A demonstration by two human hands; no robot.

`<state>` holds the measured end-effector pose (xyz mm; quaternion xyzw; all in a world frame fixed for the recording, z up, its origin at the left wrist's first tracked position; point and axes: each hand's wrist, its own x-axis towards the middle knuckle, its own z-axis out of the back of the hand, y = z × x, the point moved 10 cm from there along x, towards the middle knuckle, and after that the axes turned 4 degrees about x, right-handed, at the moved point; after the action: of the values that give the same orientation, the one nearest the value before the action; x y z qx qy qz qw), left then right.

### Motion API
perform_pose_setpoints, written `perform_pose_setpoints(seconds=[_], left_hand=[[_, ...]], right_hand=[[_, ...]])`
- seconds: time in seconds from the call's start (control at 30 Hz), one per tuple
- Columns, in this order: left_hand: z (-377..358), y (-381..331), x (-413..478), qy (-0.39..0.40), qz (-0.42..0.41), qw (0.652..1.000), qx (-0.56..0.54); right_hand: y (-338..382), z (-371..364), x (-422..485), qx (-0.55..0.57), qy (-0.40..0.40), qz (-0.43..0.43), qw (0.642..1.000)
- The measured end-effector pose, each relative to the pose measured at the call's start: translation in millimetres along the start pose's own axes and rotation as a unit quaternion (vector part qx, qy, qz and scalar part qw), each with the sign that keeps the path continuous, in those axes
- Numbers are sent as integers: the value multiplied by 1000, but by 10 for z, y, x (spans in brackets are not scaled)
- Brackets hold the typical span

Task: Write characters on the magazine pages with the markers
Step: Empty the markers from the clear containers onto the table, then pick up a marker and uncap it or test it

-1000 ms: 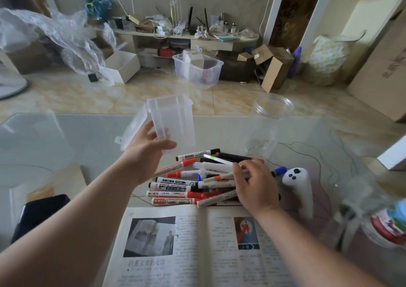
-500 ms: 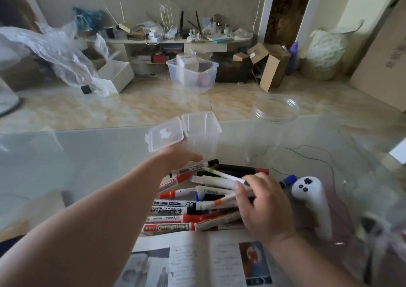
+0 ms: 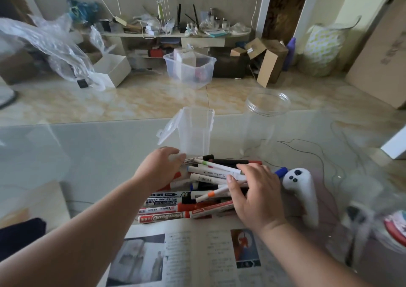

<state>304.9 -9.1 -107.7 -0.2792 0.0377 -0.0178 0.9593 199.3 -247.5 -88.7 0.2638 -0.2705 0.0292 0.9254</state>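
A pile of several markers (image 3: 175,203), white, black and red, lies on the glass table just beyond the open magazine (image 3: 197,256). My right hand (image 3: 257,194) rests on the right side of the pile with its fingers spread over the thin white pens. My left hand (image 3: 160,168) hovers at the pile's left, fingers relaxed, its fingertips right by the base of a clear plastic box (image 3: 194,130). The box stands upright behind the markers with its hinged lid hanging open to the left.
A tall clear jar (image 3: 263,124) stands right of the box. A white controller (image 3: 301,192) lies right of the markers, with thin wires (image 3: 307,152) behind it. A blurred container (image 3: 395,225) sits at the right edge. A dark object (image 3: 19,236) lies at the left.
My left hand brought the clear box down from the air and stood it on the table behind the markers, then loosened its grip. My right hand stayed on the pile.
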Motion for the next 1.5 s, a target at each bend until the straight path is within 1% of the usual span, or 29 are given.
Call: perform_pose_setpoints(seconds=[0.1, 0.2, 0.27, 0.33, 0.4, 0.47, 0.53, 0.57, 0.63, 0.7, 0.73, 0.77, 0.83, 0.87, 0.9, 0.97, 1.0, 1.07, 1.1, 1.13, 1.2, 1.23, 1.37, 1.5], left_hand=[[240, -48, -254, -40, -29, 999, 12], [391, -118, -575, -64, -55, 996, -2], [394, -163, -849, -61, -73, 995, 2], [344, -199, -1169, -65, -111, 992, 14], [240, -273, -1517, -69, -166, 982, 55], [22, -381, -1838, -42, -200, 974, 100], [-207, -525, -2042, -3, -202, 970, 135], [-301, -553, -2089, 12, -189, 969, 159], [-391, -539, -2144, 2, -168, 966, 197], [-400, -502, -2226, -29, -164, 966, 199], [-424, -448, -2277, -33, -158, 968, 194], [-458, -400, -2340, -35, -151, 969, 192], [-592, -312, -2449, -2, -130, 968, 215], [-669, -288, -2498, 26, -125, 967, 222], [-750, -270, -2538, 49, -124, 963, 233], [-909, -246, -2616, 95, -121, 951, 267], [-972, -234, -2659, 117, -114, 948, 273], [-942, -315, -2745, 131, -120, 945, 273], [-868, -371, -2768, 117, -125, 951, 257], [-817, -440, -2767, 82, -150, 952, 252], [-859, -443, -2846, 130, -147, 952, 233], [-859, -451, -2874, 142, -147, 950, 236], [-828, -418, -2906, 144, -130, 954, 229], [-838, -372, -2871, 153, -136, 951, 233]], right_hand=[[2, 4, -3, -4, 16, 0, 1000], [6, 24, -13, -20, 38, 9, 999], [22, 36, -55, -43, 48, 15, 998], [34, 66, -109, -50, 45, 17, 998], [51, 100, -137, -48, 33, 18, 998], [112, 164, -161, -43, 8, 30, 999], [206, 249, -199, -36, -21, 46, 998], [263, 293, -210, -31, -28, 55, 998], [395, 371, -231, -22, -21, 88, 996], [533, 415, -279, -7, 20, 136, 990], [589, 411, -322, 2, 65, 157, 986], [627, 363, -396, 5, 127, 170, 977], [645, 236, -617, -34, 265, 165, 949], [609, 188, -730, -70, 319, 147, 934], [563, 177, -812, -95, 349, 125, 924], [522, 219, -883, -106, 364, 75, 922], [528, 245, -895, -112, 359, 61, 924], [560, 281, -899, -150, 350, 55, 923], [554, 289, -900, -174, 352, 49, 918], [536, 299, -900, -197, 357, 40, 912], [485, 315, -882, -230, 370, 19, 900], [471, 325, -867, -240, 374, 12, 896], [516, 326, -839, -256, 376, 18, 890], [572, 278, -901, -256, 395, 23, 882]])
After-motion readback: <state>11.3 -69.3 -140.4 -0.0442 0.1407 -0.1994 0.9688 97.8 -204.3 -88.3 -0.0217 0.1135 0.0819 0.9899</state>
